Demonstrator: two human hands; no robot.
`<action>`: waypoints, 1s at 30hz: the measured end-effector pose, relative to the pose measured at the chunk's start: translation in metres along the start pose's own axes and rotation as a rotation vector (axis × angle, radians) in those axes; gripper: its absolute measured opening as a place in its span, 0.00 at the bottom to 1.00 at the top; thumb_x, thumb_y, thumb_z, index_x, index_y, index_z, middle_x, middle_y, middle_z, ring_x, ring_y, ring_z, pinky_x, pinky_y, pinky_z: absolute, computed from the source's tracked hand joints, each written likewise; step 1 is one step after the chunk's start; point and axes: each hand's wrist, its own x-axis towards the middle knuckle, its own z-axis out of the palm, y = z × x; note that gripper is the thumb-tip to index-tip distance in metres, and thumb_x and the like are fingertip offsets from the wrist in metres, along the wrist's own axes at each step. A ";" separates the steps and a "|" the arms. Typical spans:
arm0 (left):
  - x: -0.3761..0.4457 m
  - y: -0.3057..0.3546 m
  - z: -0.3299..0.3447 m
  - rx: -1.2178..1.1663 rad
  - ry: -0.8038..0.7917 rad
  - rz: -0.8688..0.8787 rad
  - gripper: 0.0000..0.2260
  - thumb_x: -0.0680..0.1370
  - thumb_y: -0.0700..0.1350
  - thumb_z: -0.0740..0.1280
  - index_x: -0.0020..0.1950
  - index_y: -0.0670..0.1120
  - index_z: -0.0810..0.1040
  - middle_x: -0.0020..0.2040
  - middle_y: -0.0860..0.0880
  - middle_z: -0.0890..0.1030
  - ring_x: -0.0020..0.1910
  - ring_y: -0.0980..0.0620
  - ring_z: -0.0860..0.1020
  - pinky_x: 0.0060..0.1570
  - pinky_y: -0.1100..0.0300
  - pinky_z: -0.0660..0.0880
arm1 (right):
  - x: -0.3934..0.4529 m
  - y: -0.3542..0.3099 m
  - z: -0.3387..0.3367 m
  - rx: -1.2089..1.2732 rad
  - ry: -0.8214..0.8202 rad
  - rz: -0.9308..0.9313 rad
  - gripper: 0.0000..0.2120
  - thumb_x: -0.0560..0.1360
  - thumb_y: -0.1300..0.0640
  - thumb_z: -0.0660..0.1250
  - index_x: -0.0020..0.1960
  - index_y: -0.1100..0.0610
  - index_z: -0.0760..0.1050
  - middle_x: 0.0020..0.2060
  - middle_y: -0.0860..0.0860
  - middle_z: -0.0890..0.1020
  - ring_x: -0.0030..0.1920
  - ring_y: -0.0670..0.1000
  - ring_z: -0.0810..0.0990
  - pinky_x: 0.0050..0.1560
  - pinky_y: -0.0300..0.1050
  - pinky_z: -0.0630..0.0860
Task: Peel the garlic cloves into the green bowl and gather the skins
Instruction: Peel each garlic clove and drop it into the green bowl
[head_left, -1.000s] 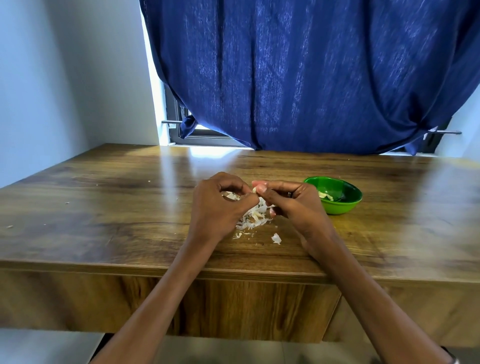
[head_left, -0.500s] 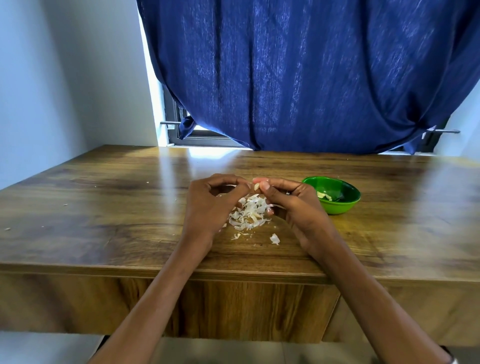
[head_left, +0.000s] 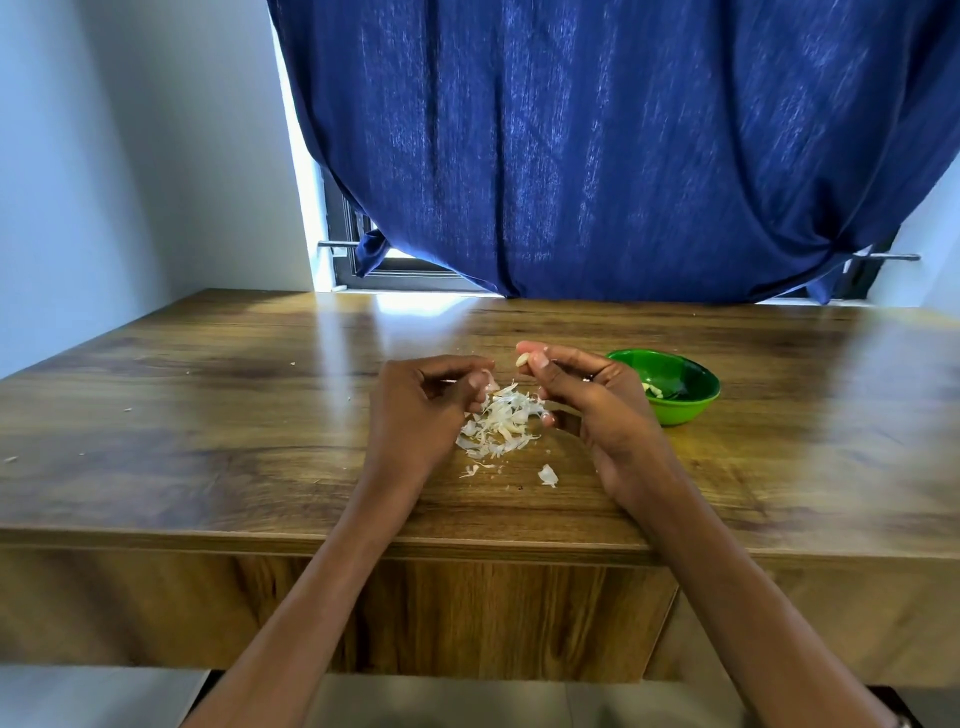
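My right hand (head_left: 597, 410) pinches a small pale garlic clove (head_left: 522, 359) between thumb and fingertips, above the table. My left hand (head_left: 415, 410) has its fingers curled, and its fingertips pinch a scrap of white garlic skin (head_left: 490, 385) just over the pile. The pile of white garlic skins (head_left: 498, 423) lies on the wooden table (head_left: 208, 415) between my two hands. A green bowl (head_left: 691, 400) stands to the right of my right hand and holds a few peeled cloves (head_left: 652, 389).
Loose skin flakes (head_left: 547, 474) lie nearer the table's front edge, and tiny crumbs dot the left side of the table. A blue curtain (head_left: 597, 156) hangs behind the table over a window. A pale wall stands at the left.
My hands have drawn apart. The left hand pulled away to the left with a bit of skin, uncovering the pile, while the right hand keeps the clove.
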 end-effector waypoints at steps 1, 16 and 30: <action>0.000 -0.001 0.000 -0.002 0.000 -0.003 0.08 0.76 0.37 0.75 0.52 0.47 0.87 0.40 0.54 0.87 0.37 0.58 0.85 0.40 0.67 0.79 | 0.000 0.000 -0.001 0.008 0.006 0.001 0.08 0.72 0.56 0.73 0.51 0.50 0.86 0.47 0.50 0.88 0.43 0.45 0.78 0.45 0.48 0.78; -0.002 0.003 0.003 0.222 0.143 0.201 0.07 0.82 0.42 0.67 0.53 0.50 0.85 0.38 0.62 0.82 0.38 0.61 0.82 0.45 0.64 0.77 | 0.005 0.001 -0.004 -0.025 0.098 -0.061 0.10 0.75 0.61 0.72 0.54 0.51 0.83 0.43 0.45 0.88 0.36 0.36 0.82 0.32 0.33 0.76; -0.001 0.000 0.004 0.271 0.118 0.213 0.07 0.82 0.44 0.66 0.52 0.49 0.85 0.39 0.64 0.80 0.40 0.62 0.81 0.41 0.75 0.70 | 0.009 -0.034 -0.077 -0.417 0.243 -0.244 0.08 0.74 0.58 0.75 0.52 0.50 0.86 0.43 0.42 0.87 0.40 0.35 0.82 0.35 0.31 0.74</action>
